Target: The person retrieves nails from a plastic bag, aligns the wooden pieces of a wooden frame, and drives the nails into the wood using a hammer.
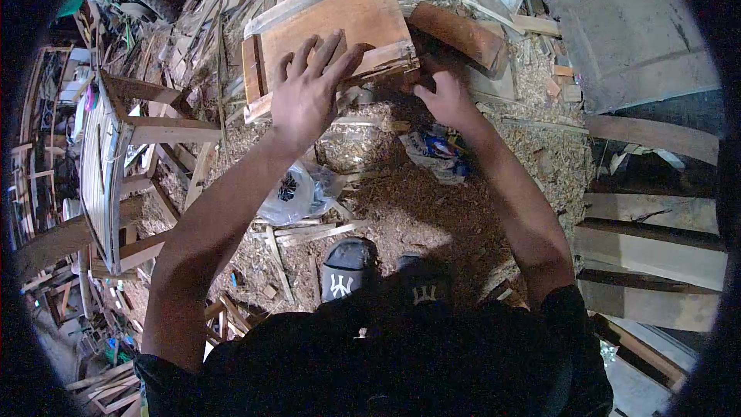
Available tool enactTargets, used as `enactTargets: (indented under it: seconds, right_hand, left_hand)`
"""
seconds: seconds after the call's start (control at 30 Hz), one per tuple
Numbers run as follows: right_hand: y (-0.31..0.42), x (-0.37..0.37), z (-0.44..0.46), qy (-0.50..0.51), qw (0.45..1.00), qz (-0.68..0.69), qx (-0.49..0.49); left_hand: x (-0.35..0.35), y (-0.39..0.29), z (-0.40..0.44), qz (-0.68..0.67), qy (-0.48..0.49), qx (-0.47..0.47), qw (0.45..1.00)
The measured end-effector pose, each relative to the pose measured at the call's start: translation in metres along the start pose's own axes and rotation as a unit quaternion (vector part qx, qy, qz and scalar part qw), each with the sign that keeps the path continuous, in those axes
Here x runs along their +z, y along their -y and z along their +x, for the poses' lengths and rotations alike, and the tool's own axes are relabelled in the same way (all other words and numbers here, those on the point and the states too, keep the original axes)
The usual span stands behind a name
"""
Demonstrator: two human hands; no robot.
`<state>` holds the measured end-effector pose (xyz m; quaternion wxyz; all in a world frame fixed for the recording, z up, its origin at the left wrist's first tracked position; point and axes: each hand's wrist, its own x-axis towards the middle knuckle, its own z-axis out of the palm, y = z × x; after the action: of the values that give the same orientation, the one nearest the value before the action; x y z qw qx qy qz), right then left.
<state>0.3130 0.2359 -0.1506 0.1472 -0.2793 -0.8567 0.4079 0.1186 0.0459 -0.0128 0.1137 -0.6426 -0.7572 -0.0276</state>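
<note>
A wooden panel with framed edges (340, 19), like a drawer or box piece, stands tilted in front of me. My left hand (309, 89) lies on its face and lower rail with the fingers spread. At the panel's lower right corner is my right hand (448, 100), thumb showing. Its other fingers are lost in dark shadow, so I cannot tell whether they grip anything. Just behind that hand lies a reddish-brown wooden block (459, 35), partly hidden by the panel.
Wood scraps and sawdust cover the ground. A wooden frame like a stool (104, 177) stands at the left. A clear plastic bag (297, 193) and a crumpled packet (436, 156) lie before my sandals (347, 266). Curved boards (648, 247) and a large grey panel (629, 31) line the right.
</note>
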Motion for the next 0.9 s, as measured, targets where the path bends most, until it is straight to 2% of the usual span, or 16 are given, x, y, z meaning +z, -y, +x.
enactTargets:
  seconds: [0.03, 0.1, 0.23, 0.3, 0.33, 0.4, 0.43, 0.5, 0.63, 0.7, 0.73, 0.8, 0.9]
  right_hand:
    - [-0.001, 0.000, -0.001, -0.001, 1.000, 0.000, 0.000]
    - [0.003, 0.001, -0.004, 0.021, 0.997, 0.029, 0.067]
    - [0.012, -0.006, -0.010, 0.053, 0.996, 0.011, 0.078]
    - [0.009, 0.003, -0.008, -0.011, 0.999, 0.047, -0.016]
    - [0.014, -0.001, -0.010, -0.013, 0.999, 0.048, -0.016]
    - [0.025, -0.009, -0.013, 0.030, 0.994, -0.034, 0.097]
    - [0.021, -0.006, -0.013, 0.029, 0.994, -0.033, 0.097]
    - [0.013, -0.001, -0.012, -0.024, 1.000, -0.004, 0.009]
    - [0.009, -0.002, -0.011, 0.029, 0.999, -0.013, 0.044]
    - [0.011, -0.004, -0.013, -0.004, 0.999, 0.043, -0.019]
    - [0.013, -0.005, -0.012, -0.003, 0.999, 0.043, -0.018]
    - [0.017, -0.008, -0.011, 0.048, 0.997, -0.004, 0.058]
    - [0.025, -0.011, -0.014, 0.013, 0.999, 0.000, 0.032]
  left_hand:
    - [0.000, 0.000, 0.000, 0.000, 0.000, 0.001, 1.000]
    - [-0.001, 0.002, -0.003, -0.019, -0.017, 0.006, 1.000]
    - [-0.001, 0.004, -0.007, -0.028, -0.024, 0.020, 0.999]
    - [0.000, 0.004, -0.008, 0.001, -0.015, 0.016, 1.000]
    - [-0.001, 0.004, -0.008, 0.001, -0.015, 0.018, 1.000]
    - [-0.002, 0.003, -0.007, -0.027, -0.020, 0.016, 0.999]
    - [-0.003, 0.003, -0.007, -0.026, -0.019, 0.016, 0.999]
    - [-0.004, 0.002, -0.007, -0.015, -0.017, 0.020, 1.000]
    - [-0.002, 0.002, -0.007, 0.000, -0.009, 0.016, 1.000]
    - [-0.001, 0.001, -0.006, -0.020, -0.028, 0.013, 0.999]
    - [-0.002, 0.001, -0.007, -0.020, -0.027, 0.013, 0.999]
    - [-0.004, 0.002, -0.007, -0.018, -0.004, 0.012, 1.000]
    - [-0.006, 0.000, -0.006, -0.014, -0.016, 0.019, 1.000]
